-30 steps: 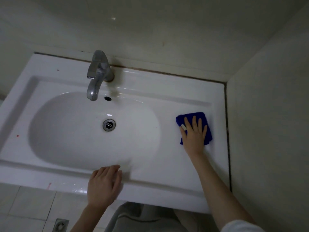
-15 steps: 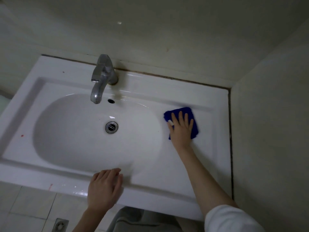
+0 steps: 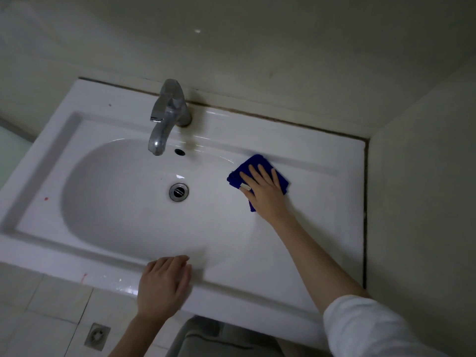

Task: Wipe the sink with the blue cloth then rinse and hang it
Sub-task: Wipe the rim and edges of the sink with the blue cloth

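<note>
You are mid-wipe: your right hand, fingers flat and spread, presses the blue cloth on the sink ledge; the basin looks due next.

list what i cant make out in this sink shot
Head view only:
- cloth: its middle lies under the right hand, so the folds there are hidden.
- sink: its near right corner is behind the sleeve.
- left hand: slightly blurred; palm contact with the rim is unclear.
- floor drain: dim and small, so its details are unreadable.
- Where the cloth will hang: nothing of the sort is in frame.
</note>
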